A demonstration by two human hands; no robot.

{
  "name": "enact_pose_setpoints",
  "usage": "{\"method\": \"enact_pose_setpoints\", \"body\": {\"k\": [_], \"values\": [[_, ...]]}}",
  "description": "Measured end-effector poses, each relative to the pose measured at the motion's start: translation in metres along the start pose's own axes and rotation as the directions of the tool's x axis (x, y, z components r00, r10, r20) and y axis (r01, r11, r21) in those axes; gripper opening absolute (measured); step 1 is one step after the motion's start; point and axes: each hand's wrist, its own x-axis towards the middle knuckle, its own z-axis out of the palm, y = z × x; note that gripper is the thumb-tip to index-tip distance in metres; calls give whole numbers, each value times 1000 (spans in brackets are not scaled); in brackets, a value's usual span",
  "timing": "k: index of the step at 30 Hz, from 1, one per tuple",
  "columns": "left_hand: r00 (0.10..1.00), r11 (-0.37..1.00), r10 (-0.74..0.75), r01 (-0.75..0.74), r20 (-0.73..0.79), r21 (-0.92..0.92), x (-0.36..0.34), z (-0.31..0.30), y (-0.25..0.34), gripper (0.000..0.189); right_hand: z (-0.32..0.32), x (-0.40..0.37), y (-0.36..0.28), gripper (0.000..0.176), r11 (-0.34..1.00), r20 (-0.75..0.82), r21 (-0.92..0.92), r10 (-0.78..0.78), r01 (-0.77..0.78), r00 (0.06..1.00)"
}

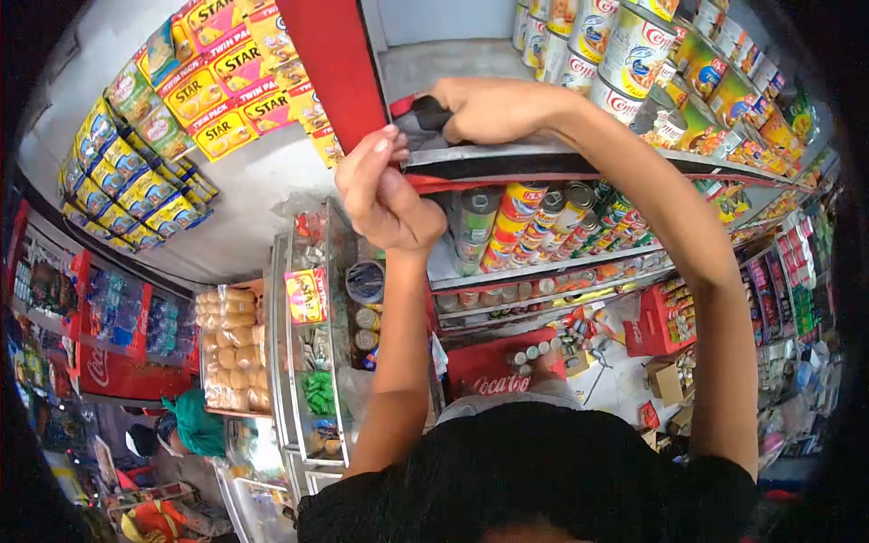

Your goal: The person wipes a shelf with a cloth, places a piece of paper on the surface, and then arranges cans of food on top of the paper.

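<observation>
My right hand [493, 110] reaches over the upper shelf, closed around a crumpled dark grey and black cloth-like piece [422, 123]. The cloth lies at the shelf's front corner, beside a red upright post [335, 72]. My left hand [387, 195] is raised just below and left of it, fingers curled and closed, fingertips right at the cloth's edge. What the left fingers pinch is hidden. Behind my right hand, large white-labelled cans [634, 50] stand stacked on the shelf [453, 68]. More cans [511, 222] line the shelf below my hands.
Yellow and pink snack packs [231, 81] and blue-yellow sachets [127, 185] hang at the left. Bagged bread [235, 353] stands beside a glass display case [312, 362]. A red crate [471, 366], cartons [667, 380] and loose goods lie low down. People [195, 425] are at lower left.
</observation>
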Motion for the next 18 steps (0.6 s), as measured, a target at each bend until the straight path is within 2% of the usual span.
{"method": "enact_pose_setpoints", "body": {"k": [2,3,4,7,8,10,12,14,16,18], "values": [[998,999,-21,23,53,-31,0,-3,0,22,-10,6,-8,10,999,198,43,4,-13,980],[998,999,-21,23,51,-38,0,-3,1,22,-12,7,-12,8,998,234,57,25,-39,972],[999,999,-11,13,47,-46,0,-2,1,22,-13,11,-9,8,998,224,50,24,-36,974],[998,999,-22,19,60,48,1,-2,1,23,-9,25,3,7,990,246,68,-137,124,959],[998,999,-19,16,53,47,3,-4,0,23,-10,27,5,7,990,247,60,-136,125,959],[991,996,11,-22,131,87,4,-9,-1,22,-12,25,3,10,975,256,6,-218,224,942],[992,998,-19,11,125,59,3,-10,-1,21,-15,17,-3,14,978,244,-25,-197,209,950],[985,992,32,-53,171,119,2,-12,-5,22,-20,12,-15,19,970,304,-85,-192,227,933],[981,989,69,-91,180,115,8,-13,-7,25,-20,15,-13,22,971,299,-117,-166,208,940],[964,947,152,-205,216,248,10,-9,-6,31,-19,13,-8,25,971,294,-153,-133,184,947]]}}
